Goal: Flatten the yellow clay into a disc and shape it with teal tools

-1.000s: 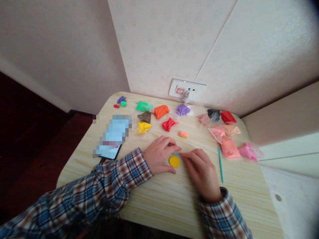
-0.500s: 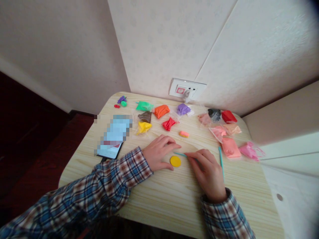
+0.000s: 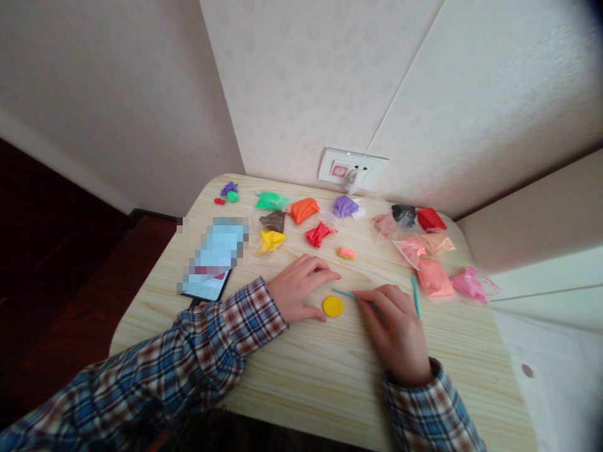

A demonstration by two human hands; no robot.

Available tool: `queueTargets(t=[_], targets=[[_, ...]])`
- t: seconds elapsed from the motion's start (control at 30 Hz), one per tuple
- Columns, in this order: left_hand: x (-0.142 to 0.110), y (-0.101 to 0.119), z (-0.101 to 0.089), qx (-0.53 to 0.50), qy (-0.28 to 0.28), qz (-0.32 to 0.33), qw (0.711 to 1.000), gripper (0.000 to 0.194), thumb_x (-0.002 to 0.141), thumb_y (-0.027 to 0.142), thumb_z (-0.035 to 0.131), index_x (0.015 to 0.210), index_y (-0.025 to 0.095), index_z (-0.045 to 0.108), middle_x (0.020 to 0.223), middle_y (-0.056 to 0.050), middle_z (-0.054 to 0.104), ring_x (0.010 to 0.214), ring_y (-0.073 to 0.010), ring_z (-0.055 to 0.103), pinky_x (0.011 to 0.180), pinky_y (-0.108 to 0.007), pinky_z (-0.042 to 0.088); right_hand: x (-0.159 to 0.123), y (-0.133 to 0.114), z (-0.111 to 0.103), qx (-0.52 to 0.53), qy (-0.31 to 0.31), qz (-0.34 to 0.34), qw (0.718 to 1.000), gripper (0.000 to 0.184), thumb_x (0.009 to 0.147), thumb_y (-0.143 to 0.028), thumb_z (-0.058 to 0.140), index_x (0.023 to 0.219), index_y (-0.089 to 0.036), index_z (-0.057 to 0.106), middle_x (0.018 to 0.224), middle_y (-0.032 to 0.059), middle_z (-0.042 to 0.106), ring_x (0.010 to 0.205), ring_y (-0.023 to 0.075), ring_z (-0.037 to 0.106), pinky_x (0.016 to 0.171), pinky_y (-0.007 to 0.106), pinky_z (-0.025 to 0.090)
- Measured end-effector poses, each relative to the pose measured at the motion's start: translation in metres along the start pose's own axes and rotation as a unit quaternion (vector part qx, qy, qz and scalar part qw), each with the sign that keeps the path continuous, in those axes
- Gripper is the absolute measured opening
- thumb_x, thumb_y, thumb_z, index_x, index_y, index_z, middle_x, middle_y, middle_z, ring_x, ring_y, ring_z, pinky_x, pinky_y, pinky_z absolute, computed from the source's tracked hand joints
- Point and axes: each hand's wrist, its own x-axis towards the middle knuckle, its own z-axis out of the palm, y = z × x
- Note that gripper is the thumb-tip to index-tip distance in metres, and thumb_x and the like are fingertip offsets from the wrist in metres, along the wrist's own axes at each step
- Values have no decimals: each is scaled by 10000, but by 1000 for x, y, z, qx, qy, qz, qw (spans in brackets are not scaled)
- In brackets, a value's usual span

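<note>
A flat yellow clay disc [image 3: 333,306] lies on the wooden table [image 3: 292,370] between my hands. My left hand [image 3: 304,287] rests to the left of the disc, thumb and fingers apart, holding nothing. In my right hand [image 3: 393,320] a thin teal modelling tool [image 3: 343,292] is pinched, its tip pointing left just above the disc's far edge. A second teal tool [image 3: 416,296] lies on the table beyond my right hand, partly hidden by it. Behind the disc sits a small pink and yellow clay piece [image 3: 347,253].
Bags of coloured clay, among them yellow [image 3: 271,241], red [image 3: 318,234], orange [image 3: 304,210] and pink [image 3: 434,278], lie across the back and right. A phone [image 3: 214,257] lies at left, near small clay fruits [image 3: 229,189]. A wall socket [image 3: 353,169] holds a plug.
My right hand has shifted slightly right with the modelling tool, its tip drawing a little away from my left hand. My left hand stays nearly still.
</note>
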Motion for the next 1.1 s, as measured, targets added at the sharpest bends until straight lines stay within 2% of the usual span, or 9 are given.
queueTargets(t=[0.23, 0.47, 0.7, 0.93, 1.1], targets=[[3, 7, -2, 17, -3, -10, 1000, 675, 622, 417, 785, 1163, 103, 532, 1072, -106, 509, 1004, -247, 446, 925, -388, 380, 7, -12, 4, 18, -51, -24, 998, 119, 862, -138, 497, 918, -196, 584, 777, 20, 543, 773, 164, 470, 678, 320, 361], [2, 4, 0, 25, -3, 9, 1000, 678, 630, 422, 773, 1175, 106, 520, 1084, -108, 501, 1006, -246, 445, 919, -384, 381, -2, -1, -1, -4, -23, -16, 1000, 115, 869, -151, 489, 917, -197, 582, 773, 19, 543, 770, 162, 472, 686, 320, 363], [2, 5, 2, 41, -14, 4, 999, 649, 700, 495, 687, 1196, 127, 487, 1102, -112, 491, 1028, -265, 435, 906, -418, 377, 6, -10, 4, 7, -65, -37, 997, 131, 880, -180, 479, 949, -199, 588, 776, 23, 537, 765, 162, 471, 674, 320, 356], [0, 3, 1, 37, -10, 16, 999, 679, 678, 468, 719, 1203, 107, 482, 1101, -118, 492, 1016, -257, 440, 916, -399, 374, -5, 0, -4, -12, -21, -32, 999, 129, 865, -145, 489, 927, -203, 586, 769, 22, 554, 760, 163, 481, 684, 322, 366], [2, 7, 1, 48, -19, -2, 999, 653, 699, 491, 693, 1200, 128, 483, 1109, -110, 494, 1028, -264, 438, 906, -407, 378, 3, -9, 2, -3, -62, -38, 997, 136, 875, -170, 481, 955, -201, 587, 781, 25, 547, 765, 167, 475, 679, 320, 358]])
